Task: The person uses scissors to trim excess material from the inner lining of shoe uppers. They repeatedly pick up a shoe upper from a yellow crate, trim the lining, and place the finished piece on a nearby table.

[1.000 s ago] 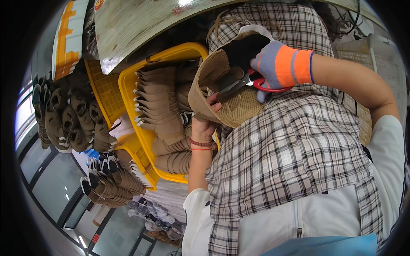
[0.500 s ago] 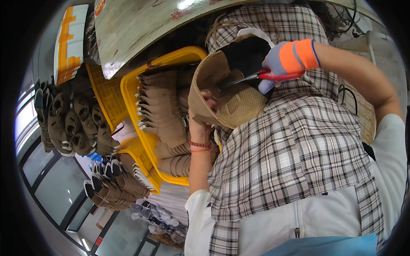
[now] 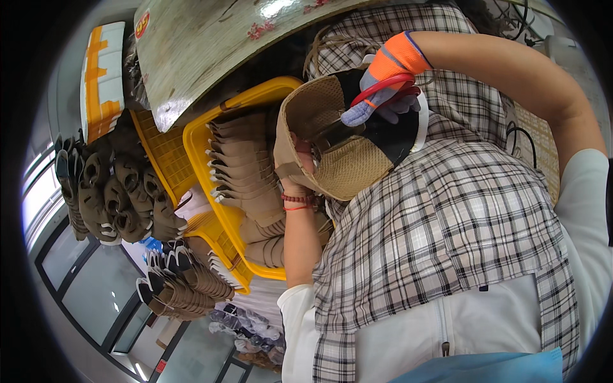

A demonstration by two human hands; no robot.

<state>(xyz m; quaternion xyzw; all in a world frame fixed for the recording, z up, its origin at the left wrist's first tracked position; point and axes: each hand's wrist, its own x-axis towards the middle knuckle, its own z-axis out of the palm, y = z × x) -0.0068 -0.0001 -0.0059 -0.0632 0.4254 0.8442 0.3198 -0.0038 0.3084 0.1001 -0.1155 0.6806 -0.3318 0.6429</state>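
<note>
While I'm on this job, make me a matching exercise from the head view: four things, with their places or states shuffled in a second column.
Things:
1. Red-handled scissors
2. Curved tan mesh-lined piece
3. Large yellow plastic basket
4. Dark-red beaded bracelet

Places or states:
A. Loaded with stacked tan pieces
B. Around the wrist of the bare left hand
C. Held in the orange-and-grey gloved right hand
D. Held at its wall by the left hand

Pairs: 1-C, 2-D, 3-A, 4-B
</note>
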